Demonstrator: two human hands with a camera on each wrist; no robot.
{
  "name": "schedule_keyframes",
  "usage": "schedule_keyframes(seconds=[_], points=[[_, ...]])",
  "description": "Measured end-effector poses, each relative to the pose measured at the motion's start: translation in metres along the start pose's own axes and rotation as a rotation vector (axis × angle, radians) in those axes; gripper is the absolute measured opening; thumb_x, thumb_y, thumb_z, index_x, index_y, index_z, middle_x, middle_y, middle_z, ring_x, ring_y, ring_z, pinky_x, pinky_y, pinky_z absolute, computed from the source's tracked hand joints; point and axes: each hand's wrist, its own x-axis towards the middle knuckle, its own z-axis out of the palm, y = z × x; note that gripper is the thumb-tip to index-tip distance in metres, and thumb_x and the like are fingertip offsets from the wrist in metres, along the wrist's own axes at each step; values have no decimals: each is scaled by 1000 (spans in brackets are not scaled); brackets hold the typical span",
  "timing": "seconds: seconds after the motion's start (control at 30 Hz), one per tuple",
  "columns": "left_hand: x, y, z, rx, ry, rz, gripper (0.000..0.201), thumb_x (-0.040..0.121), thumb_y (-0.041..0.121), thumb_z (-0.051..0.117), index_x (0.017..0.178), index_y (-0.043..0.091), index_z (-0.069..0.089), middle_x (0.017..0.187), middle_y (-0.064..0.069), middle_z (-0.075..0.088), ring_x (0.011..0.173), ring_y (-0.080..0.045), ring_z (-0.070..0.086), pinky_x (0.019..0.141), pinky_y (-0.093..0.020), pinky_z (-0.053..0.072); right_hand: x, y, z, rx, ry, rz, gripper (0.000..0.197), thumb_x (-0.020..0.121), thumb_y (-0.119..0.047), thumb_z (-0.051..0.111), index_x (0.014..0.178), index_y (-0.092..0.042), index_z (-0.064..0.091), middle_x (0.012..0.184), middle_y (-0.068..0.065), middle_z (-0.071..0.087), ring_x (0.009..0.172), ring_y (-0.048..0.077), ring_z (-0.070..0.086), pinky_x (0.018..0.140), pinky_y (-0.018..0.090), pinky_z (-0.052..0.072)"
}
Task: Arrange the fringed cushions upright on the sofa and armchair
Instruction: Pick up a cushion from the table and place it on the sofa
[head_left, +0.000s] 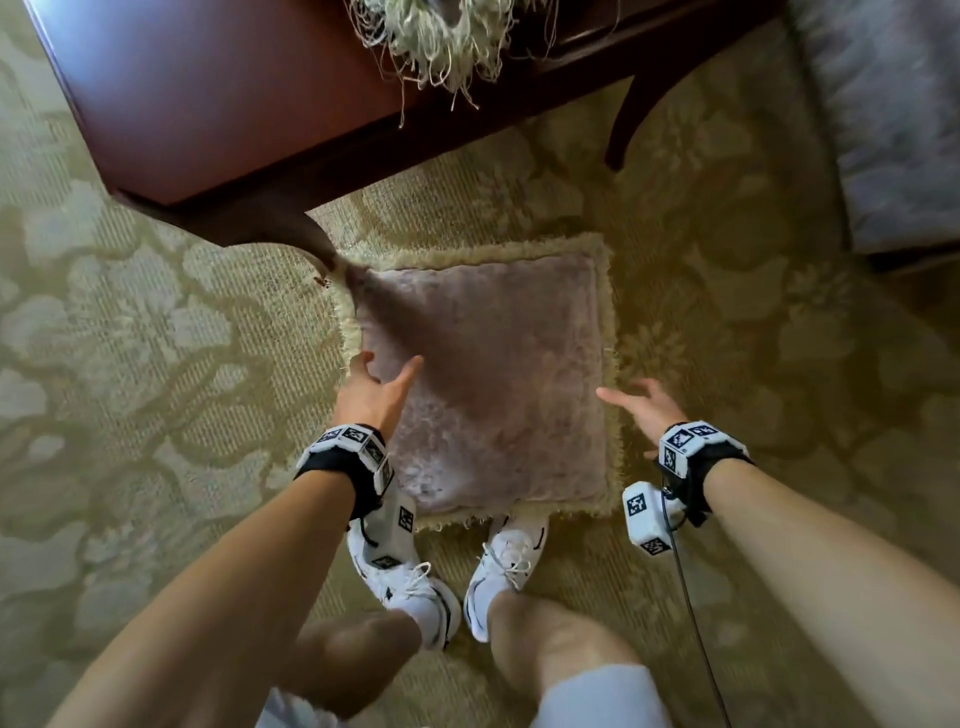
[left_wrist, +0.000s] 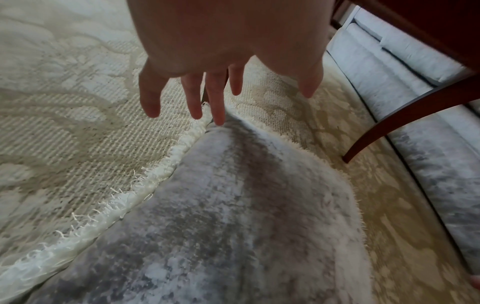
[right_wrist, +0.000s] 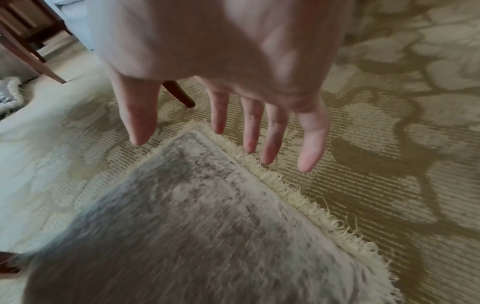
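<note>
A square grey-mauve cushion (head_left: 493, 379) with a cream fringe lies flat on the patterned carpet, just in front of my white shoes. My left hand (head_left: 382, 382) hovers over its left edge with fingers spread and straight, holding nothing. My right hand (head_left: 636, 402) hovers at its right edge, fingers also spread. The left wrist view shows the left hand (left_wrist: 207, 98) above the cushion (left_wrist: 221, 226) and its fringe. From the right wrist, the right hand (right_wrist: 233, 131) hangs over the cushion (right_wrist: 182, 216) near its far corner. Another cushion's cream fringe (head_left: 441, 41) hangs over the table top.
A dark red wooden table (head_left: 208, 104) stands just beyond the cushion; one curved leg (head_left: 317, 244) touches the cushion's far left corner, another leg (head_left: 626, 119) stands farther right. A pale grey upholstered seat (head_left: 893, 114) is at the right. Open carpet (head_left: 130, 364) lies to the left.
</note>
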Motion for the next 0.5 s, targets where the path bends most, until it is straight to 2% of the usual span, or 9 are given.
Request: schedule_keyframes(seconds=[0.1, 0.17, 0.23, 0.3, 0.37, 0.43, 0.5], points=[[33, -18, 19, 40, -12, 4, 76, 78, 74, 56, 138, 29, 46, 131, -12, 58, 121, -36, 53, 98, -44, 45, 39, 3, 17, 24, -2, -19, 68, 82, -44, 73, 138, -18, 46, 139, 7, 49, 124, 30, 47, 100, 45, 40], [53, -28, 33, 69, -4, -11, 68, 77, 75, 55, 131, 33, 52, 129, -12, 53, 125, -35, 45, 100, -48, 44, 64, 4, 28, 16, -8, -33, 66, 82, -45, 73, 136, -15, 49, 136, 9, 53, 120, 31, 50, 95, 42, 41], [72, -35, 47, 102, 2, -42, 57, 81, 70, 57, 124, 33, 54, 127, -13, 45, 126, -36, 39, 97, -46, 40, 85, 5, 39, 1, -29, -36, 65, 82, -46, 72, 133, -13, 50, 131, 9, 54, 114, 31, 52, 87, 39, 40], [87, -44, 59, 92, 19, -68, 53, 82, 63, 63, 122, 29, 52, 126, -14, 43, 124, -37, 41, 97, -45, 40, 103, 10, 50, -18, -24, -54, 62, 82, -44, 73, 132, -12, 51, 128, 10, 54, 108, 29, 52, 84, 37, 39], [99, -55, 70, 65, 59, -80, 64, 78, 57, 71, 127, 25, 47, 130, -15, 43, 124, -38, 42, 101, -48, 40, 117, 17, 60, -24, 10, -87, 62, 82, -38, 75, 131, -9, 51, 133, 11, 53, 113, 29, 53, 87, 36, 40], [109, -62, 77, 40, 98, -95, 82, 72, 56, 78, 134, 20, 38, 137, -17, 40, 128, -39, 40, 105, -52, 36, 127, 22, 66, -4, 38, -83, 62, 82, -34, 77, 130, -6, 49, 136, 13, 51, 120, 31, 51, 91, 37, 40], [117, -64, 80, 36, 111, -127, 103, 66, 58, 81, 144, 19, 26, 145, -19, 32, 133, -40, 36, 109, -54, 32, 133, 22, 67, 7, 50, -56, 67, 79, -35, 79, 130, -6, 47, 137, 15, 50, 120, 33, 51, 93, 40, 41]])
